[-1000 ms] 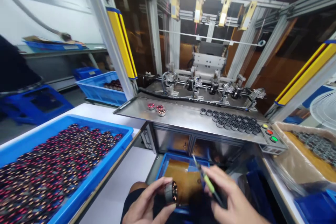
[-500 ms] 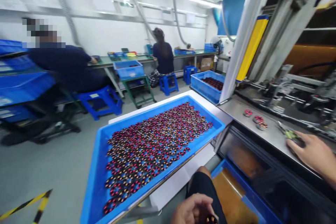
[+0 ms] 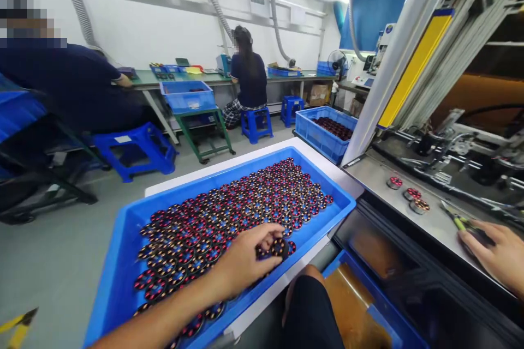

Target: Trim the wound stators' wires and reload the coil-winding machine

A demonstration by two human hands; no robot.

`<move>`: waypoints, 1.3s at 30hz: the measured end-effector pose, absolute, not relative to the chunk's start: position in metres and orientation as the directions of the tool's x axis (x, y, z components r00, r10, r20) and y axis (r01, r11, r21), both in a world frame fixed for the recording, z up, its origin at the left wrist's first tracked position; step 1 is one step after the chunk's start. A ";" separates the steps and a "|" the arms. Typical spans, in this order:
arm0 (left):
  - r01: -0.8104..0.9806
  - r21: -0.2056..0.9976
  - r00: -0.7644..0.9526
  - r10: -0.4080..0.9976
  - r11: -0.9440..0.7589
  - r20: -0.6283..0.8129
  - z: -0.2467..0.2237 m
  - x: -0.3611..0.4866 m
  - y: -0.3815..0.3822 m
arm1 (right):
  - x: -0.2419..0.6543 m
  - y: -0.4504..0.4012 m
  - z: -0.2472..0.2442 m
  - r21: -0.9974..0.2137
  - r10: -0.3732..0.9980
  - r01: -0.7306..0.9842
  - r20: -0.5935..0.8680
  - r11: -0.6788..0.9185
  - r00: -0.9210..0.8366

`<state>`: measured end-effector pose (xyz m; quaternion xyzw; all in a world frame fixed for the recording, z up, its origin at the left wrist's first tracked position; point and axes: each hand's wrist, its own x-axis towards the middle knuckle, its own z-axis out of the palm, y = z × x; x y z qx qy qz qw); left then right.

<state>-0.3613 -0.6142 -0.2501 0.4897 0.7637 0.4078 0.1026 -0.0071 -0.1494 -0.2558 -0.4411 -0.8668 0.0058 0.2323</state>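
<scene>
My left hand (image 3: 248, 256) is over the near right part of a shallow blue tray (image 3: 107, 262). Its fingers curl around a small round motor stator (image 3: 279, 248) with copper windings, just above other stators. Many more stators (image 3: 229, 212), ringed in red and copper wire, fill the tray in close rows. On the metal bench at right, my right hand (image 3: 497, 253) is closed over the green-and-black handles of a pair of cutting pliers (image 3: 460, 222). The pliers' jaws point toward a copper-wound stator (image 3: 420, 206) and two red-wound stators (image 3: 403, 188) on the bench.
Behind the bench top (image 3: 374, 174) stands a machine with metal fixtures (image 3: 450, 136) and a yellow bar (image 3: 417, 68). Below it is a blue bin (image 3: 347, 267). A blue crate (image 3: 323, 139) of dark parts sits beyond the tray. Two people (image 3: 249, 76) sit at a far workbench.
My left hand has risen from beside my lap to over the tray, carrying a stator. My right hand stays on the pliers at the bench. The camera view has shifted slightly.
</scene>
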 end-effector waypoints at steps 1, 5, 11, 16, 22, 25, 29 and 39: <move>0.714 0.678 -0.439 0.865 0.171 0.243 -0.255 -0.368 -0.594 | -0.011 -0.158 -0.251 -0.169 0.763 0.770 0.370 0.616 -0.529; 0.809 0.585 -0.233 0.942 0.049 0.243 -0.281 -0.375 -0.533 | -0.022 -0.184 -0.242 -0.095 0.762 0.792 0.364 0.603 -0.536; 0.898 0.440 -0.074 0.978 -0.020 0.197 -0.324 -0.384 -0.533 | -0.025 -0.199 -0.241 -0.058 0.777 0.817 0.356 0.573 -0.519; 0.960 0.169 0.119 0.874 -0.222 0.472 -0.316 -0.423 -0.516 | -0.026 -0.204 -0.241 -0.078 0.797 0.832 0.348 0.550 -0.494; 0.778 0.625 -0.265 0.865 -0.069 0.426 -0.221 -0.383 -0.387 | -0.028 -0.208 -0.239 -0.110 0.808 0.834 0.342 0.541 -0.479; 0.677 0.734 -0.267 0.913 -0.050 0.309 -0.212 -0.355 -0.312 | -0.028 -0.212 -0.237 -0.113 0.811 0.836 0.341 0.538 -0.476; 0.484 0.874 -0.177 0.973 -0.045 0.149 -0.226 -0.340 -0.251 | -0.026 -0.216 -0.233 -0.115 0.815 0.837 0.331 0.535 -0.475; 0.404 0.914 -0.258 0.955 -0.033 0.148 -0.212 -0.314 -0.262 | -0.023 -0.224 -0.232 -0.371 0.838 0.763 0.367 0.530 -0.404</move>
